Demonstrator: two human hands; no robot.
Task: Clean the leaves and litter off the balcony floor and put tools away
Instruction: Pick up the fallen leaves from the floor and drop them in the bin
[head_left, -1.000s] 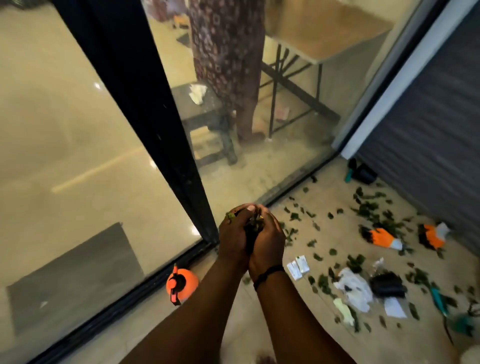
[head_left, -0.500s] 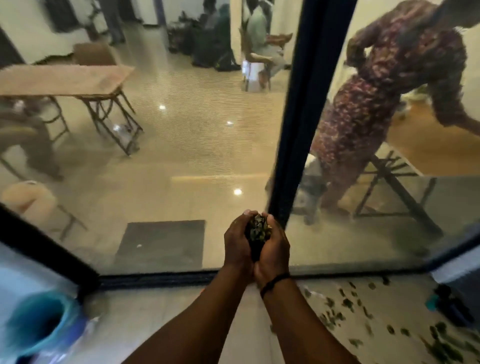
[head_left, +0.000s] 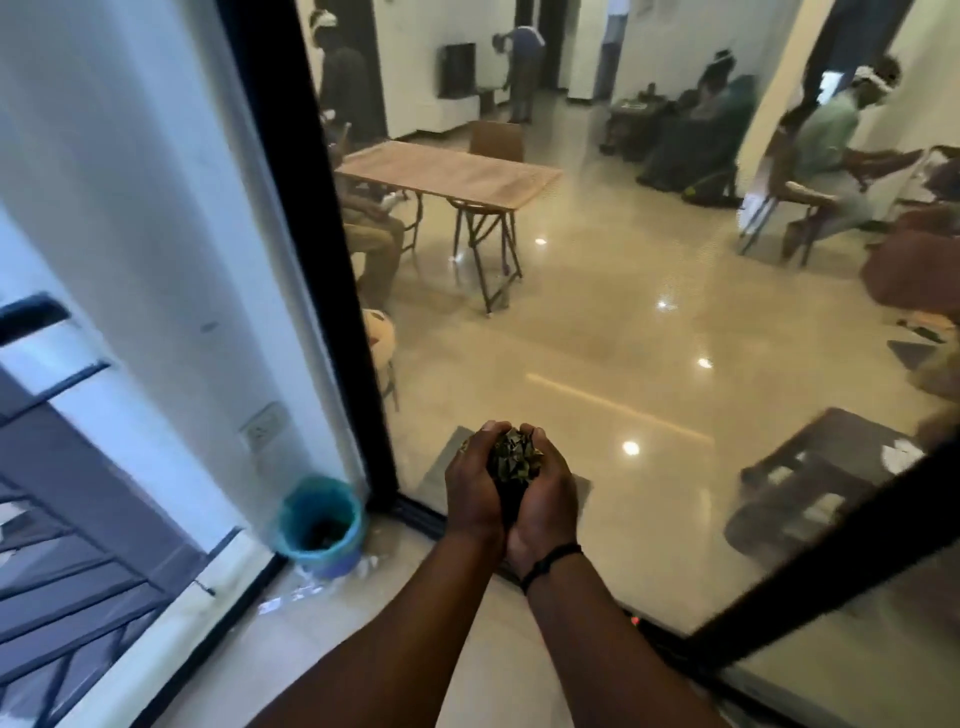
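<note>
While the left hand (head_left: 475, 491) and right hand (head_left: 545, 499) cup a bunch of leaves (head_left: 511, 457) tight in the middle of the frame, the blue bin (head_left: 319, 525) waits at lower left. I think this handful still needs dropping in.

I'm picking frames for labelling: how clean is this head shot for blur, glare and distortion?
Head view: the hands, left hand and right hand, and the leaves they cup are fairly sharp; the blue bin and the black door frame smear with motion blur; bright ceiling-light spots glare on the glossy indoor floor; wide-angle bending bows the frame edges.
</note>
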